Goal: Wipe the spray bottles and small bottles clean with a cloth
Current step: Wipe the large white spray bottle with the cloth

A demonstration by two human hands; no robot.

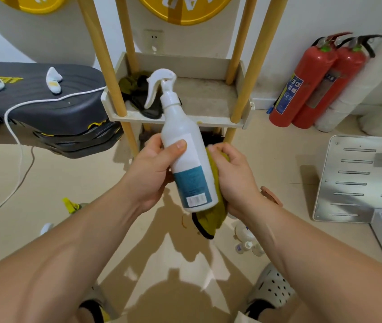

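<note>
Bright, even indoor lighting from above casts soft, overlapping arm shadows on the floor (185, 264); wide-angle distortion bends the frame edges, and the periphery appears slightly soft.

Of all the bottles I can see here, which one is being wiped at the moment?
The tall white spray bottle with the blue label, held by the left hand while the right hand presses an olive cloth against it. The small bottles stand untouched on the floor.

Left hand (149, 170) grips white plastic spray bottle w/ blue label (186, 157), tilted; right hand (233, 180) presses olive-green cloth (211, 217) against its side, above beige floor (57, 173), nr wooden-post shelf (208, 94).
</note>
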